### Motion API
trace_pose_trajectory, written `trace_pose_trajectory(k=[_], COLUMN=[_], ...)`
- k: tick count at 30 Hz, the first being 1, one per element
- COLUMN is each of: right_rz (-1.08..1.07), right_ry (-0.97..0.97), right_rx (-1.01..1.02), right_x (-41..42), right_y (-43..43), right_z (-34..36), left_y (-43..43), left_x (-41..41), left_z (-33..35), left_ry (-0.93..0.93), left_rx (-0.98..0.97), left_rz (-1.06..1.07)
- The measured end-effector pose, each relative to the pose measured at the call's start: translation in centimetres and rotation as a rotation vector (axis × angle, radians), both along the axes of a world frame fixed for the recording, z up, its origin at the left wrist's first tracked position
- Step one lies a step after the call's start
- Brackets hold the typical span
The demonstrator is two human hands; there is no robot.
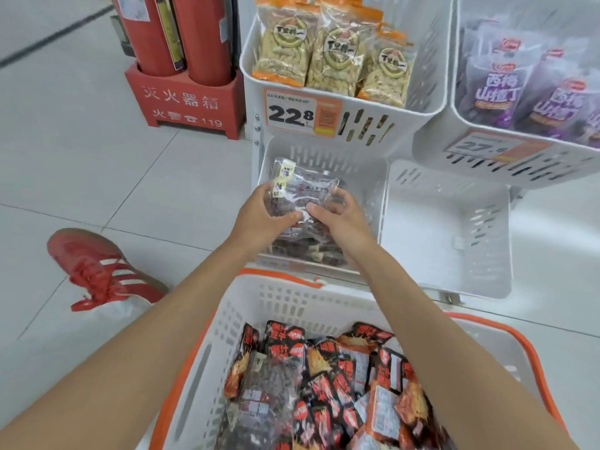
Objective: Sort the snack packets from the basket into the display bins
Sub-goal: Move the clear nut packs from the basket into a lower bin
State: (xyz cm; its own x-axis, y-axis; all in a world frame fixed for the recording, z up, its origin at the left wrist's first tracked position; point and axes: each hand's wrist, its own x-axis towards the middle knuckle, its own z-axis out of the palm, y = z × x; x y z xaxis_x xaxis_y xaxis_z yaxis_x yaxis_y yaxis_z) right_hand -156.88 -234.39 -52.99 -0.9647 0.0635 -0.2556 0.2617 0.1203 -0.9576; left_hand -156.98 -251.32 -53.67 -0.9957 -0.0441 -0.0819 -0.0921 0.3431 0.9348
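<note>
A: Which step now?

B: Placing. Left hand [266, 216] and right hand [337, 216] both grip one clear packet [305, 190] of dark snacks, held over the lower-left bin [324, 151], above similar packs lying in it.

A: Touching the pile?

B: Can't tell, the wrists hide its bottom edge. Prob. just above.

A: Next?

B: Lower it flat, let go w/ both hands, then reach into the basket [279, 300]. Plenty there: red-black packets [341, 384], plus another clear dark bag at its left side. The red-black ones look like a diff. product, so I'd guess they go in the neighbouring bin [448, 222].
</note>
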Motion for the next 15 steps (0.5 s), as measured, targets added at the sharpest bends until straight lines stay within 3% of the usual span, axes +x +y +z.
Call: trace_pose_trajectory(k=[3, 7, 15], right_rz=[-0.012, 0.093, 0.099], right_ry=[0.006, 0.011, 0.098], right_rx=[0.023, 0.088, 0.366], right_x=[-3.7, -6.5, -6.5], right_y=[-1.2, -2.4, -2.3], right_z=[-1.5, -3.1, -4.1], left_y=[-0.8, -1.9, -2.2], left_x=[-3.6, -6.4, -6.2], left_z=[-1.3, -3.2, -5.2], left_ry=[0.032, -0.008, -0.047], left_rx=[-0.103, -0.458, -0.404], left_rz=[0.002, 0.021, -0.068])
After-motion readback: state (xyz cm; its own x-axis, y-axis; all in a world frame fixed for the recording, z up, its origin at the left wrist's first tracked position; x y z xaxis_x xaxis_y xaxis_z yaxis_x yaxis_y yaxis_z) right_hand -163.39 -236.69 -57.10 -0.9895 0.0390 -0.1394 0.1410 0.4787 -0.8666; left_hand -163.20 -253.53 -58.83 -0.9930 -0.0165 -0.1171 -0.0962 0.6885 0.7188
